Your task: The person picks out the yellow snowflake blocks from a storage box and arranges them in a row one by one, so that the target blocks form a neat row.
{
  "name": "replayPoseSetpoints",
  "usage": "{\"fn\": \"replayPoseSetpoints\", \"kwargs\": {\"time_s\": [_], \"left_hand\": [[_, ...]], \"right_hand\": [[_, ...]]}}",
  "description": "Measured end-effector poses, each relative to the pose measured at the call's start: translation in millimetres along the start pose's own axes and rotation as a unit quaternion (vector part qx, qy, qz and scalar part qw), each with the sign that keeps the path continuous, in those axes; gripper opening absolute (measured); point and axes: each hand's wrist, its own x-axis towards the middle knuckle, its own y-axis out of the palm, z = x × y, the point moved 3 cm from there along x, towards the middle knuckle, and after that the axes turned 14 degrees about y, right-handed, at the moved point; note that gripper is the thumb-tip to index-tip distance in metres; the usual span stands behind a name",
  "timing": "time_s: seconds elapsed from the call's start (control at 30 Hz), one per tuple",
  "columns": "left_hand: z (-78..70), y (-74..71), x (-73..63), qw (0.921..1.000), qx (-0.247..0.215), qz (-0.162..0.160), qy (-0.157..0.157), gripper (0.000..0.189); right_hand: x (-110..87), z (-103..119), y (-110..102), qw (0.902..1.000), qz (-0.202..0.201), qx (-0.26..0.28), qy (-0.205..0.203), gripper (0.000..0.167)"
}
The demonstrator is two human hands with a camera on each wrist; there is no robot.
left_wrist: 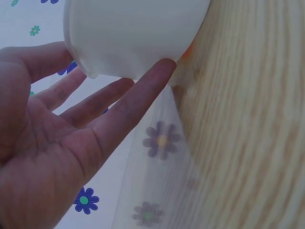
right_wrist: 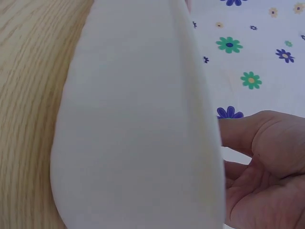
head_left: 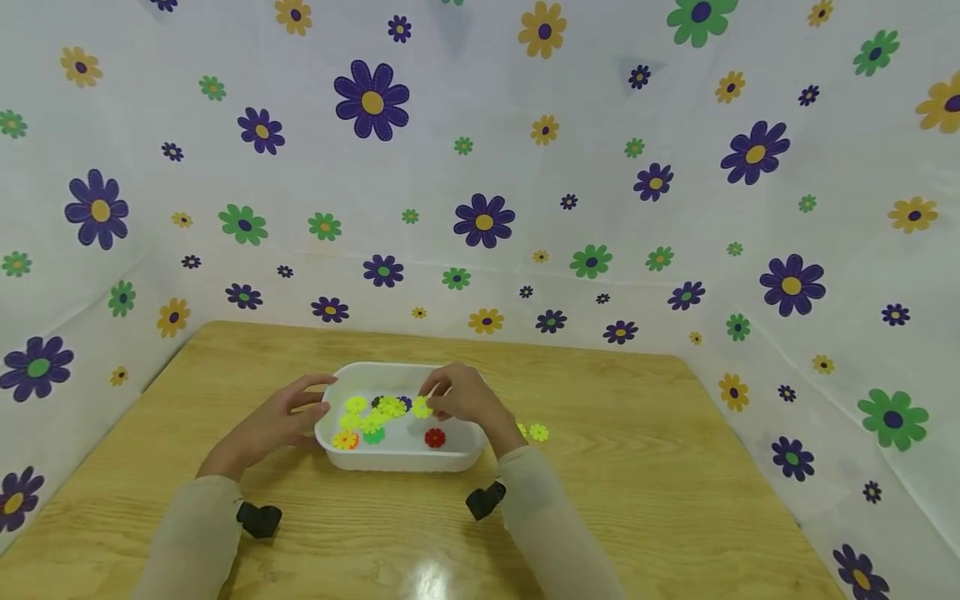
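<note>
A white plastic tub (head_left: 405,461) stands on the table, holding several flower-shaped plastic discs. Most are yellow discs (head_left: 371,422), clustered on the left; a red disc (head_left: 435,437) lies apart near the front wall, and a green disc (head_left: 374,437) shows under the yellow ones. With fingers spread and fairly straight, my left hand (head_left: 281,417) touches the tub's left end; its fingertips meet the wall (left_wrist: 128,38) in the left wrist view. Inside the tub, my right hand (head_left: 465,396) pinches a yellow flower-shaped disc (head_left: 422,407). The tub wall (right_wrist: 138,124) hides those fingertips in the right wrist view.
Another yellow disc (head_left: 539,432) lies on the wooden table (head_left: 645,467) to the right of the tub, with one more partly behind the right wrist. A flower-printed white sheet (head_left: 420,167) surrounds the table at the back and sides.
</note>
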Motion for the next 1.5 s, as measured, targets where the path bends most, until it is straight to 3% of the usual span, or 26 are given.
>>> {"fn": "replayPoseSetpoints", "kwargs": {"time_s": [0.63,1.5], "left_hand": [[-0.7,0.6,-0.8,1.0000,0.006,-0.001,-0.002,0.061],[-2.8,0.7,-1.9,1.0000,-0.004,-0.001,0.007,0.060]], "right_hand": [[-22.8,-19,-33,0.9991,-0.018,0.039,-0.003,0.013],[-40.0,-54,-65,0.9959,-0.046,0.051,0.059,0.012]]}}
